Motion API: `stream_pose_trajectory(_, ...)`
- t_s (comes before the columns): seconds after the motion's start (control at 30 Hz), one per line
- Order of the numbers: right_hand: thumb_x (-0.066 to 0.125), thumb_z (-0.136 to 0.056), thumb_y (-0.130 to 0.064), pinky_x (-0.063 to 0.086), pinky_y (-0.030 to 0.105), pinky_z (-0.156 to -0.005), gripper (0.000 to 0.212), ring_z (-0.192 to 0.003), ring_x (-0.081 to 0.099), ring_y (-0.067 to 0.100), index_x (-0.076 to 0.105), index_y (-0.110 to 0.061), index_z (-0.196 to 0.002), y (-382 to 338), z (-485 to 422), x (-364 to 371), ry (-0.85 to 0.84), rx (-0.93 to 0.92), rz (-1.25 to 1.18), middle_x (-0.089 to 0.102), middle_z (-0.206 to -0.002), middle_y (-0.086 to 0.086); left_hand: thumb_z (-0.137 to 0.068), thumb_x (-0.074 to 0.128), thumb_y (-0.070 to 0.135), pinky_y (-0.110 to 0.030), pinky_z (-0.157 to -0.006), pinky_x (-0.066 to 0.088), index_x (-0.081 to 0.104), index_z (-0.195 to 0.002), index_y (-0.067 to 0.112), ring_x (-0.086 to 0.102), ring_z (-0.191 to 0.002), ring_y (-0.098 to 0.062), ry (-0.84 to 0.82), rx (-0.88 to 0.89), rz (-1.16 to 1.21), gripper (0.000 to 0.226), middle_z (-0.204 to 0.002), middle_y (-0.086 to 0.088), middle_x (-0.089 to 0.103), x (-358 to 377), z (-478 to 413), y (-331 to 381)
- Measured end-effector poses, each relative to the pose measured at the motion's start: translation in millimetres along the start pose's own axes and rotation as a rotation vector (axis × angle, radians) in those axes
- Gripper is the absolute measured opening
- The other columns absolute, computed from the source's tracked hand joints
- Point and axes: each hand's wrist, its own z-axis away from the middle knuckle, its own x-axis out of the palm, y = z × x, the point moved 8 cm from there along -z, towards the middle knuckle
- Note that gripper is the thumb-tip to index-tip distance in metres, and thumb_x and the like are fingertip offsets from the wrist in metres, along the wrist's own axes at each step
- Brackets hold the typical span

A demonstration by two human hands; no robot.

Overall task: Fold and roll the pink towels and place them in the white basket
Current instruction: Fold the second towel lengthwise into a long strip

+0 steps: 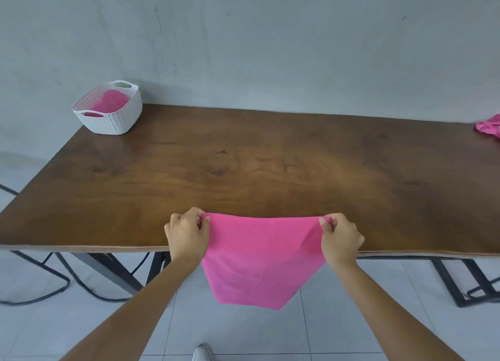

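Observation:
A pink towel (259, 258) hangs stretched between my two hands over the near edge of the table, its lower part drooping below the tabletop. My left hand (186, 234) pinches its top left corner and my right hand (339, 236) pinches its top right corner. The white basket (119, 119) stands at the far left corner of the table with pink towel (109, 102) inside it. More pink towel (488, 126) lies bunched at the far right edge of the view.
The brown wooden table (243, 165) spans the view, backed by a grey wall. Black metal table legs and chair frames (116, 274) stand on the tiled floor below. A shoe (201, 353) shows at the bottom edge.

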Motion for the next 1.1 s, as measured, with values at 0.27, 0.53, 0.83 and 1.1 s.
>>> stream_pose_trajectory(0.27,0.053,-0.102,-0.023,0.030,0.043,-0.094,0.009,-0.099,0.050,0.027,0.059,-0.018,-0.097,-29.0,-50.9,36.4,0.096,-0.130,0.242,0.059,-0.094,-0.001,-0.096,0.061,0.024,-0.046,-0.079,0.038,0.059,-0.089,0.017,0.052,-0.090,-0.031,0.056,0.150,-0.320,0.011,-0.087,-0.002,0.065,40.9,-58.7,19.6)
stream_pose_trajectory(0.53,0.051,-0.103,-0.028,0.034,0.045,-0.093,0.019,-0.103,0.049,0.029,0.061,-0.013,-0.104,-50.3,-109.6,64.4,0.130,-0.064,0.420,0.061,-0.102,0.006,-0.092,0.067,0.021,-0.045,-0.070,0.040,0.061,-0.086,0.010,0.054,-0.081,-0.032,0.060,0.208,-0.493,0.014,-0.080,-0.007,0.064,71.9,-127.2,39.7)
stream_pose_trajectory(0.83,0.048,-0.103,-0.032,0.034,0.045,-0.094,0.026,-0.106,0.047,0.030,0.063,-0.011,-0.106,-62.5,-172.6,85.3,0.175,-0.018,0.453,0.060,-0.106,0.008,-0.098,0.056,0.034,-0.045,-0.073,0.037,0.060,-0.089,0.009,0.053,-0.086,-0.032,0.034,0.186,-0.508,0.027,-0.083,-0.008,0.064,104.5,-193.1,57.5)
stream_pose_trajectory(1.1,0.049,-0.103,-0.031,0.034,0.045,-0.093,0.025,-0.105,0.047,0.030,0.064,-0.011,-0.107,-76.7,-243.3,111.1,0.181,-0.047,0.433,0.060,-0.106,0.008,-0.097,0.058,0.032,-0.046,-0.070,0.037,0.059,-0.086,0.008,0.052,-0.083,-0.034,0.047,0.169,-0.519,0.027,-0.082,-0.010,0.063,133.6,-250.7,75.9)
